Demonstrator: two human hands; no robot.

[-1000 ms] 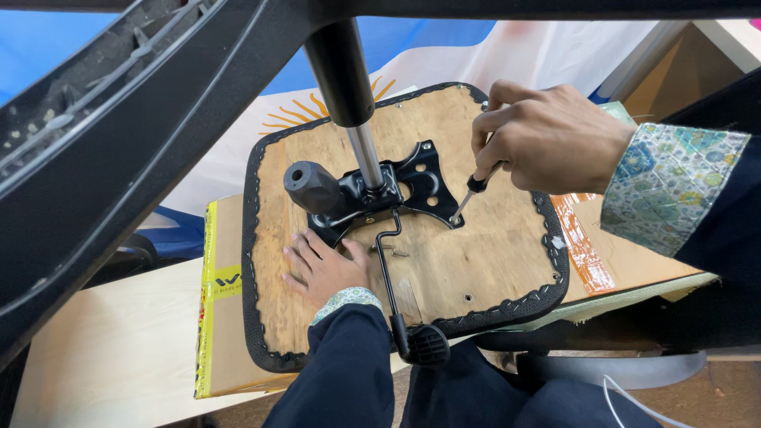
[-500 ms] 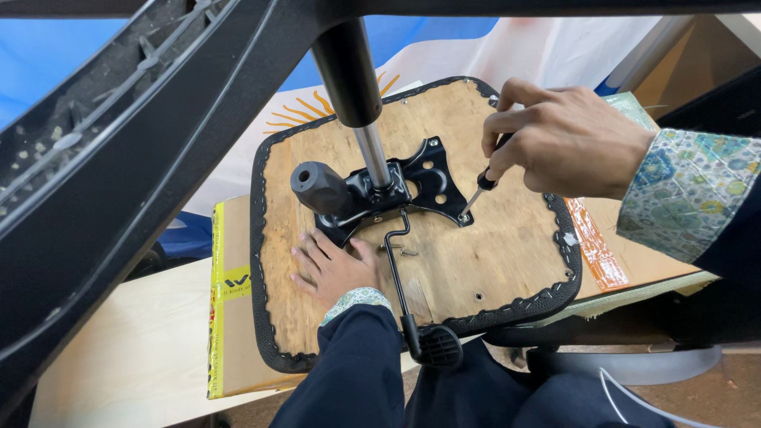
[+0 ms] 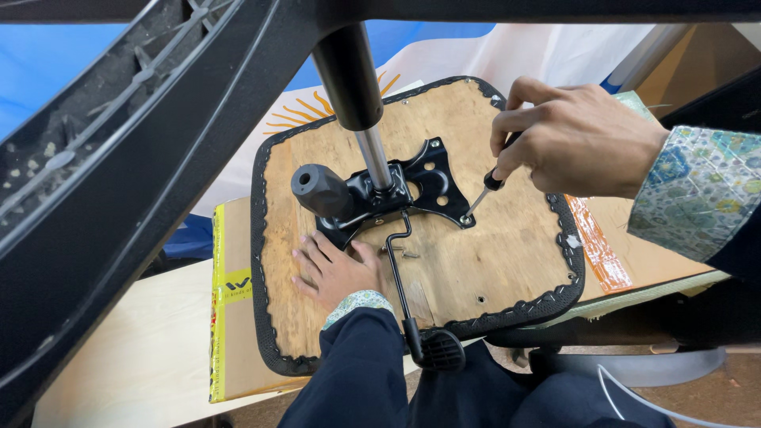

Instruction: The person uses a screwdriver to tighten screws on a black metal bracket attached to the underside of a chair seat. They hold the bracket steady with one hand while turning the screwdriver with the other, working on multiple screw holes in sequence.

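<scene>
Brown wood shows on the bottom of the chair seat (image 3: 491, 261), which lies upside down on a cardboard box (image 3: 238, 349). A black metal plate (image 3: 412, 186) with the chair's pole (image 3: 361, 111) sits in the middle of it. The right hand (image 3: 579, 139) has its fingers closed around a small screwdriver (image 3: 485, 190), with the tip at a screw on the plate's corner. The left hand (image 3: 337, 269) lies flat and open on the wood, beside the plate. Loose screws (image 3: 400, 254) lie near the lever (image 3: 404, 285), so I think more screws are left to do
</scene>
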